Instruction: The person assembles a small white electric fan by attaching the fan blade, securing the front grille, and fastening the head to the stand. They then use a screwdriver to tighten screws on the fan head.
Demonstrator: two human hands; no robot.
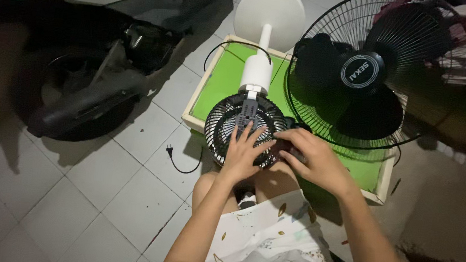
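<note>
L hand [245, 149] lies flat, fingers spread, on the near face of the small fan's black wire grille [228, 126]; R hand [312, 157] curls round the grille's right rim, grip partly hidden. Fan lies directly ahead of both hands, long axis running far-ward via white stem [257, 71] to round white base [270, 8]. Matte plastic on a green board [223, 79]; big black fan [379, 71] at right.

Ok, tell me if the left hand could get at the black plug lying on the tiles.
Probably yes. The left hand rests on the small black grille, and the plug lies just to its left on bare tiles with nothing between them.
</note>
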